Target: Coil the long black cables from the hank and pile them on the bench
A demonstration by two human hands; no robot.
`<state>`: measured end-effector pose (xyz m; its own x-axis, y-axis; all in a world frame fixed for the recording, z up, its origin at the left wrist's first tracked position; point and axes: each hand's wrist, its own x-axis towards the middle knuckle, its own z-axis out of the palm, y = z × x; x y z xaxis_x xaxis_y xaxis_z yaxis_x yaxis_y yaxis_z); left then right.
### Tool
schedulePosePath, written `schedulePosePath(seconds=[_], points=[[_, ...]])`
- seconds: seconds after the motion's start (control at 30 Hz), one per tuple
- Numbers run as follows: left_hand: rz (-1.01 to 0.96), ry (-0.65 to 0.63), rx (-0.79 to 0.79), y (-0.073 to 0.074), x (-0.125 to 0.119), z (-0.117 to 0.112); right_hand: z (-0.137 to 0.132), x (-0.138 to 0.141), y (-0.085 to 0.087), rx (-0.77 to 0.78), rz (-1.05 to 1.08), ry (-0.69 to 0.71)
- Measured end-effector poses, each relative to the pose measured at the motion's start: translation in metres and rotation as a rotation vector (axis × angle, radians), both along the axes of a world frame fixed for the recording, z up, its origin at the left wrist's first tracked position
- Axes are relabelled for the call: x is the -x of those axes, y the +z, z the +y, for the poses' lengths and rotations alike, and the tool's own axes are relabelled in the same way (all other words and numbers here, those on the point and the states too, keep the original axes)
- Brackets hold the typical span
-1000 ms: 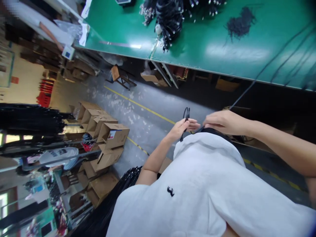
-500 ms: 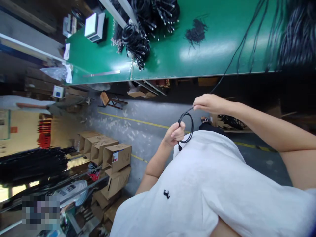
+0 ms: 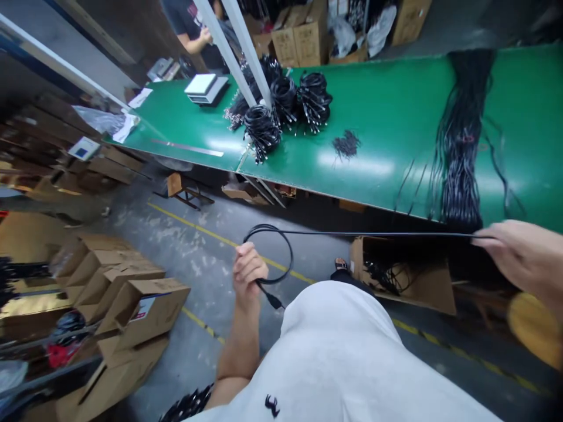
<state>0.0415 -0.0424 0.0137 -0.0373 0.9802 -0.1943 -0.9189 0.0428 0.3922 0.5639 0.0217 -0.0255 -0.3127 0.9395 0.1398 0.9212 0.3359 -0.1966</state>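
A thin black cable (image 3: 352, 234) runs stretched between my two hands, in front of the green table. My left hand (image 3: 250, 271) is closed around a loose coil of it, low over the floor. The cable's black plug end (image 3: 274, 302) hangs just below that hand. Far to the right, my right hand (image 3: 516, 249) pinches the cable and is slightly blurred. A long bundle of black cables (image 3: 461, 170) lies across the table close to my right hand.
On the green table (image 3: 396, 117) are coiled cable bundles (image 3: 285, 99), a pile of short black ties (image 3: 346, 144) and a white scale (image 3: 204, 87). Two grey posts rise there. Cardboard boxes (image 3: 145, 310) stand at left; an open box (image 3: 404, 281) sits below the table. Another person (image 3: 196, 41) stands beyond.
My right hand has moved far to the right, drawing the cable out straight. My left hand has shifted left with the coil, which looks larger. The view has turned, showing more of the table.
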Motion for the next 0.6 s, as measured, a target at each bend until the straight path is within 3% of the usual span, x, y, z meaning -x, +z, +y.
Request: schedulePosePath(seconds=[0.07, 0.13, 0.23, 0.3, 0.33, 0.4, 0.47, 0.6], points=[[-0.012, 0.088, -0.024, 0.001, 0.012, 0.004, 0.005, 0.015, -0.012, 0.044, -0.001, 0.116], [0.07, 0.074, 0.052, -0.002, 0.014, 0.01, 0.009, 0.044, -0.022, 0.119, -0.038, 0.23], [0.292, -0.13, 0.281, -0.014, 0.001, 0.018, -0.008, 0.113, -0.023, 0.284, 0.013, 0.514], [0.37, -0.233, 0.39, -0.03, -0.015, 0.021, -0.022, 0.162, -0.014, 0.415, 0.156, 0.756], [0.471, -0.352, 0.402, -0.039, -0.023, 0.02, -0.023, 0.184, -0.009, 0.469, 0.229, 0.838], [0.579, -0.568, 0.362, -0.054, -0.039, 0.014, -0.014, 0.217, -0.003, 0.521, 0.342, 0.877], [0.612, -0.754, 0.282, -0.06, -0.049, 0.006, 0.007, 0.234, -0.002, 0.522, 0.412, 0.809], [0.507, -0.93, 0.201, -0.055, -0.049, -0.01, 0.038, 0.239, -0.002, 0.532, 0.525, 0.768]])
